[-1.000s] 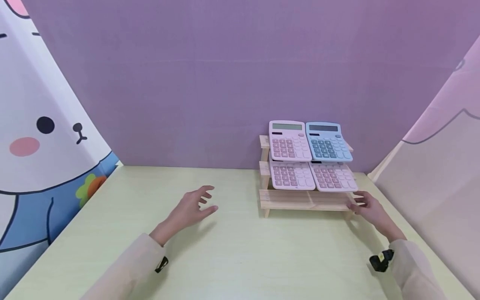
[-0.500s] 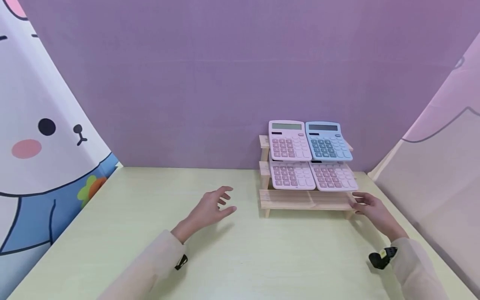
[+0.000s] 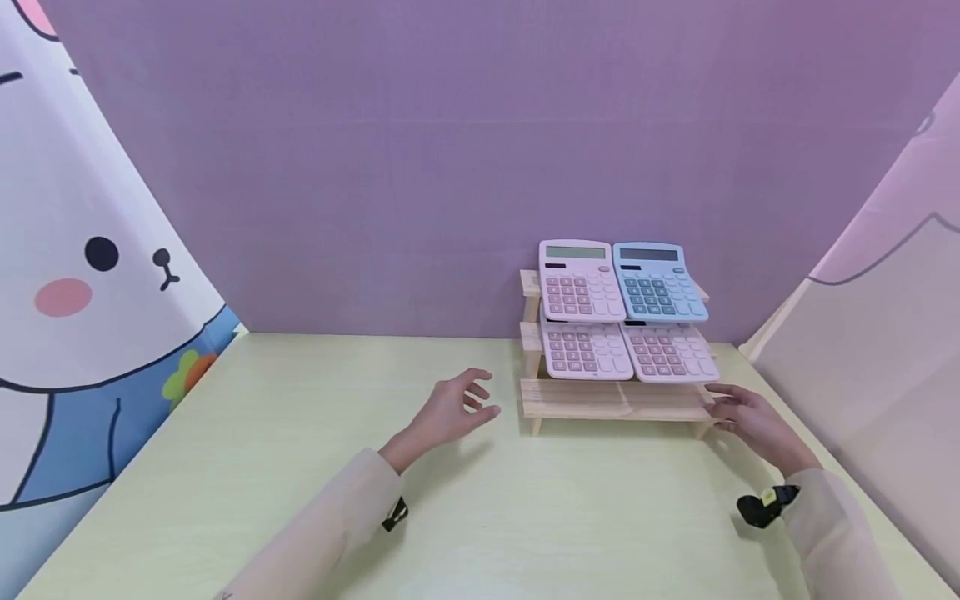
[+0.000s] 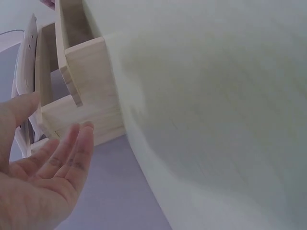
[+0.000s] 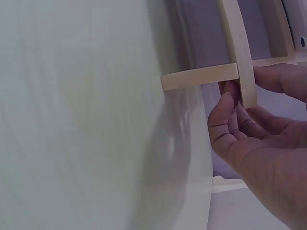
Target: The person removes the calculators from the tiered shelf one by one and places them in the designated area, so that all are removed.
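A three-tier wooden display rack stands toward the right of the table against the backdrop. On its top tier lean a pink calculator and a blue calculator. Two more pink calculators, one at the left and one at the right, rest on the middle tier. My right hand grips the right end of the bottom shelf; the right wrist view has its fingers curled around the board end. My left hand, fingers spread and relaxed, hovers left of the rack and holds nothing.
The pale green tabletop meets a purple backdrop behind the rack. A cartoon-print cloth hangs at the left. At the right, close beside my right arm, is a pale cloth.
My left hand has moved rightward across the table, closer to the rack's left side. My right hand stays at the right end of the bottom shelf, and the calculators keep their places.
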Motion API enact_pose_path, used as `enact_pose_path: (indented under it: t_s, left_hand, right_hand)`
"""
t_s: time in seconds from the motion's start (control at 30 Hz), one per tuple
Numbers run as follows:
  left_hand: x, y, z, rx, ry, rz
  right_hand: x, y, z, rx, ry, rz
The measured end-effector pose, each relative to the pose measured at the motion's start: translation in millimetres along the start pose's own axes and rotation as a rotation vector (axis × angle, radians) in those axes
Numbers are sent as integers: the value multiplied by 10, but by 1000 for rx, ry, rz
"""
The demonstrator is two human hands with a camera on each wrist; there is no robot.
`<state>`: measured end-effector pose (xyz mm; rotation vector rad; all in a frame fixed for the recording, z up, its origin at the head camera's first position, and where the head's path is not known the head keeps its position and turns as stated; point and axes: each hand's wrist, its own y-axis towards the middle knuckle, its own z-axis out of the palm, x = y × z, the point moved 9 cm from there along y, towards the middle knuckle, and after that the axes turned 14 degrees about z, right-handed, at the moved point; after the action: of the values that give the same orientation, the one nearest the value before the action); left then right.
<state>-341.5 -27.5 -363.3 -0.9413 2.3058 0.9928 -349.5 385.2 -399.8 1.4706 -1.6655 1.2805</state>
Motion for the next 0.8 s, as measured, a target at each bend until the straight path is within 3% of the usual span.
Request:
enact_pose_path:
  t_s: [0.43, 0.8]
  left_hand:
    - [27, 208, 126, -36, -99, -114]
    - [174, 267, 333, -31, -172, -240]
  right_hand:
    - [43, -29, 5, 104, 197, -23]
    - [18, -15, 3, 123, 215, -22]
